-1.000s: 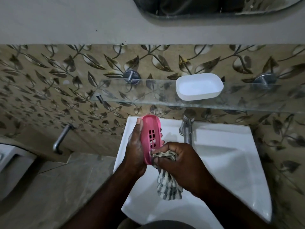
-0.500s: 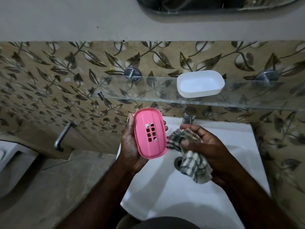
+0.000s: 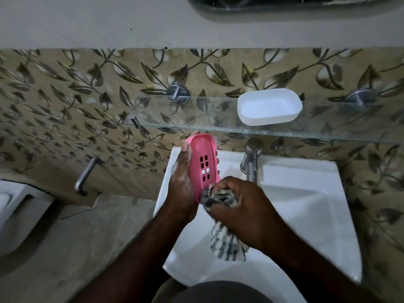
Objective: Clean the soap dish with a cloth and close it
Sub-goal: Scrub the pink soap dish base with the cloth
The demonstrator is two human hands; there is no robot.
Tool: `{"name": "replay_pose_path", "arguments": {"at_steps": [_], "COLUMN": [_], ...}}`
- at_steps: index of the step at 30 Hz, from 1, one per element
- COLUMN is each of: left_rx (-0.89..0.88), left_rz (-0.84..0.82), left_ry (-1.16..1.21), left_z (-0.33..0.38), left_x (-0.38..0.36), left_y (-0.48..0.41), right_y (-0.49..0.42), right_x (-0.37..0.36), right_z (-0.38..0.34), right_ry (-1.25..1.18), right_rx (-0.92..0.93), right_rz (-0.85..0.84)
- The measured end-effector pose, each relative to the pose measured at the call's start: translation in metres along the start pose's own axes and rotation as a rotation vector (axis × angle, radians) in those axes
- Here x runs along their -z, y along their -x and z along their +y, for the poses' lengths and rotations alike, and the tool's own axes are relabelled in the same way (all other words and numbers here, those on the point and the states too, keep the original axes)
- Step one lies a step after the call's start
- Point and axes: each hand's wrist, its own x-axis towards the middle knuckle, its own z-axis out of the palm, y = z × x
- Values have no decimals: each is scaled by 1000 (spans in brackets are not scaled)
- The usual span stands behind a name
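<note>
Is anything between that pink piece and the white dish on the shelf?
Only the front edge of the glass shelf, just above the pink slotted plastic insert in the left hand. The white oval plastic dish sits open and empty.

A tub [image 3: 269,107] sits on the shelf [image 3: 196,121] above the sink [image 3: 306,204].
</note>
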Motion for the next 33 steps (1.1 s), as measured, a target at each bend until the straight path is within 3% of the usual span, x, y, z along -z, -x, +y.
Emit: {"name": "replay_pose_path", "arguments": {"at_steps": [4, 8, 12, 16, 18, 21, 25, 29, 31, 33], "left_rx": [-21, 50, 20, 41, 66, 128, 166, 234, 252, 258], "left_rz": [42, -22, 28, 120, 75, -78, -119, -95, -114, -98], "left_ry": [-50, 9, 2, 13, 89, 201, 258, 319, 287, 272], "left_z": [-1, -3, -5, -8, -6, -3, -5, -6, -9, -10], "left_x": [2, 0, -1, 2, -1, -7, -4, 2, -2, -8], "left_y": [-1, 0, -4, -5, -3, -1, 2, 1, 2, 2], "right_y": [2, -15, -22, -11, -17, -29, -42, -35, -35, -37], "right_x": [0, 12, 9, 1, 2, 5, 23, 36, 30, 19], "right_z": [-5, 5, 0, -9, -8, -9, -5, 2, 3, 4], "right_ry": [8, 452, 520, 60, -336, -882, -1106, -1032, -799, -360], "right_rx": [52, 154, 147, -3, -105, -173, -109, -91, -54, 56], "right_rz": [-19, 153, 116, -44, -74, -7, 158, 166, 160, 184]}}
